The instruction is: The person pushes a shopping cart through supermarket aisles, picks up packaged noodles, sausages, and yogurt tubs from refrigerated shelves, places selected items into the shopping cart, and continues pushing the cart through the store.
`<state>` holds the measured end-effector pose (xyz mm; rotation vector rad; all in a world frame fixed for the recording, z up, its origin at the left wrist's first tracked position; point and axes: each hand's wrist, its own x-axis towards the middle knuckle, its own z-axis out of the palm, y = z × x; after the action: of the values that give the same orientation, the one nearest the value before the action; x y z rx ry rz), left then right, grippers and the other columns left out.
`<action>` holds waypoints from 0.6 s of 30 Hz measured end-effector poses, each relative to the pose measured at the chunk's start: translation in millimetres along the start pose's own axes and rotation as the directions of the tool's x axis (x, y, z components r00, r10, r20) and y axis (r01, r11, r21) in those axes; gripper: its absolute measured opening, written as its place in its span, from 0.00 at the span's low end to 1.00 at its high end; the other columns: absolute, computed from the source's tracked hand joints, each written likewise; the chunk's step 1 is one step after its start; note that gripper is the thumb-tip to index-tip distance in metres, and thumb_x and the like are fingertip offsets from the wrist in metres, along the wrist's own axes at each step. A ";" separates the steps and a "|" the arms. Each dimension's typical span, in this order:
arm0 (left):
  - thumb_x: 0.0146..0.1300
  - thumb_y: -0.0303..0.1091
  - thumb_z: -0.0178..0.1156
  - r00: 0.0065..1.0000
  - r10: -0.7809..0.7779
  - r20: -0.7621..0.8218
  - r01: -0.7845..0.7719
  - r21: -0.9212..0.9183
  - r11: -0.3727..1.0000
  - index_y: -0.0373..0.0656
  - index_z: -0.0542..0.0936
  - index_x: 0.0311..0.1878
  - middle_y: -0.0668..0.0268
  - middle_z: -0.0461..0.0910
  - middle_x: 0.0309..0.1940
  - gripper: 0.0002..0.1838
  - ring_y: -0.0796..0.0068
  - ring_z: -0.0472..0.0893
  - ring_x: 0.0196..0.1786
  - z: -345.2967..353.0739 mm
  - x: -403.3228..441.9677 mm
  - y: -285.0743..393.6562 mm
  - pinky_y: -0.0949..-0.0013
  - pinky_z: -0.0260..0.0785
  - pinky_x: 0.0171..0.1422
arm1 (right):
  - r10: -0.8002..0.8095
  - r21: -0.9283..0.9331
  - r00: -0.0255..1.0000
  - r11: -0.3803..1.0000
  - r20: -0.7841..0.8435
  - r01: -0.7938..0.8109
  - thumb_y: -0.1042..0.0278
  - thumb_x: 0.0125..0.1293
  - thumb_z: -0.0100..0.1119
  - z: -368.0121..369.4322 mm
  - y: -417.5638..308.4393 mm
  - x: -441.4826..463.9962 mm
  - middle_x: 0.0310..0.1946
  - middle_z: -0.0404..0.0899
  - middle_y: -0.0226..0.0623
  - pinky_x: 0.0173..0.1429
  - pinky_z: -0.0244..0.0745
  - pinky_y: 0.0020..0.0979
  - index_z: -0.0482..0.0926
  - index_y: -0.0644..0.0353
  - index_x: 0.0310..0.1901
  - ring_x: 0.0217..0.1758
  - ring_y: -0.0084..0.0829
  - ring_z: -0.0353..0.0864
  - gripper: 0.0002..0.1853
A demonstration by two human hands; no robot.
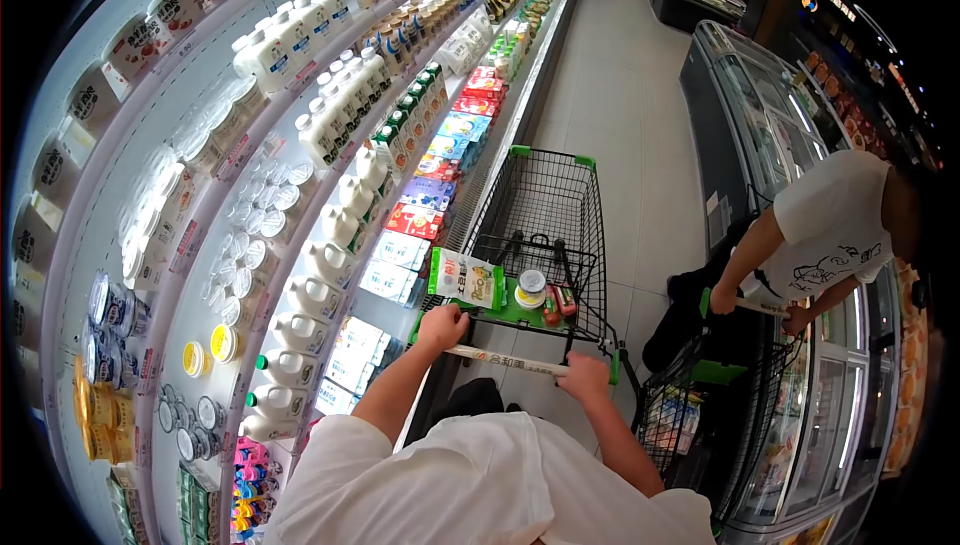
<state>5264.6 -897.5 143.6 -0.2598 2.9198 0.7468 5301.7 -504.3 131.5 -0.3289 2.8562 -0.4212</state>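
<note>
Both my hands grip the handle (508, 360) of a black wire shopping cart (540, 190) with green corners. My left hand (443, 327) is wrapped round the bar's left end, my right hand (585, 377) round its right end. On the cart's green child-seat panel, just beyond the handle, lie a green-and-white snack bag (466, 278), a stack of round tubs (530, 289) with a yellow one, and small red-and-green packages (559, 306). No goods show in the deep basket past the seat.
Along the left runs a refrigerated shelf (300, 95) with milk jugs (328, 263), yogurt tubs (225, 343) and cartons. At the right, another person (830, 225) holds a second cart (700, 415) beside glass-topped freezers (745, 95). A tiled aisle (625, 75) stretches ahead.
</note>
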 end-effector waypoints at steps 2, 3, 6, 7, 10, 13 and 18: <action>0.75 0.52 0.65 0.999 0.033 0.013 -0.033 -0.004 0.999 0.41 0.89 0.41 0.50 0.91 0.37 0.20 0.42 0.90 0.46 -1.7 11.4 -0.3 0.42 0.82 0.54 | 0.010 -0.009 0.999 1.000 -0.049 -0.011 0.46 0.55 0.79 3.6 -0.4 1.9 0.35 0.91 0.41 0.46 0.86 0.54 0.87 0.52 0.41 0.41 0.51 0.93 0.21; 0.75 0.51 0.65 0.999 0.037 0.007 -0.037 -0.016 0.999 0.41 0.89 0.41 0.50 0.91 0.37 0.20 0.42 0.90 0.46 -4.0 21.2 1.8 0.42 0.82 0.54 | -0.003 -0.015 0.997 1.000 -0.080 0.001 0.46 0.55 0.79 3.7 1.4 10.7 0.35 0.91 0.41 0.46 0.86 0.53 0.87 0.51 0.41 0.41 0.52 0.93 0.20; 0.76 0.50 0.65 0.999 0.049 0.008 -0.049 -0.035 0.998 0.41 0.89 0.41 0.50 0.91 0.38 0.20 0.42 0.90 0.46 -7.0 57.1 5.2 0.42 0.82 0.54 | -0.017 0.005 0.991 1.000 -0.129 0.017 0.45 0.55 0.80 6.9 8.4 41.0 0.36 0.91 0.41 0.45 0.86 0.53 0.87 0.51 0.41 0.41 0.51 0.93 0.21; 0.76 0.50 0.65 0.998 0.061 -0.001 -0.061 -0.031 0.998 0.41 0.89 0.41 0.50 0.91 0.38 0.20 0.42 0.90 0.46 -7.3 71.0 5.3 0.42 0.82 0.54 | -0.006 0.001 0.991 1.000 -0.134 0.006 0.45 0.55 0.80 7.3 10.1 51.9 0.36 0.91 0.41 0.45 0.86 0.53 0.87 0.51 0.41 0.41 0.51 0.93 0.21; 0.76 0.51 0.65 0.995 0.098 -0.007 -0.098 -0.034 0.995 0.40 0.89 0.41 0.50 0.91 0.38 0.20 0.42 0.90 0.46 -9.8 111.9 10.1 0.42 0.82 0.54 | -0.001 -0.004 0.985 1.000 -0.170 0.000 0.45 0.55 0.81 3.4 13.6 82.4 0.36 0.90 0.39 0.46 0.87 0.53 0.87 0.51 0.41 0.39 0.51 0.93 0.21; 0.77 0.50 0.65 0.995 0.094 0.018 -0.093 -0.057 0.994 0.40 0.88 0.41 0.49 0.91 0.38 0.20 0.41 0.90 0.45 -16.0 162.0 17.1 0.41 0.81 0.54 | 0.014 -0.009 0.981 1.000 -0.191 -0.016 0.44 0.55 0.81 -5.0 16.4 128.0 0.35 0.90 0.38 0.44 0.87 0.53 0.86 0.51 0.40 0.37 0.50 0.92 0.22; 0.77 0.50 0.66 0.982 0.182 -0.043 -0.185 -0.080 0.980 0.39 0.87 0.38 0.49 0.90 0.35 0.21 0.40 0.89 0.42 -13.6 248.9 27.5 0.40 0.80 0.50 | 0.037 -0.029 0.971 0.999 -0.234 -0.045 0.44 0.55 0.81 -17.5 31.7 202.5 0.35 0.89 0.37 0.41 0.86 0.51 0.87 0.50 0.39 0.35 0.49 0.91 0.21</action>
<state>5014.8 -914.3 129.7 -0.0106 2.9795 0.9004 5099.5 -521.6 98.1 -0.2405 3.0967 -0.4302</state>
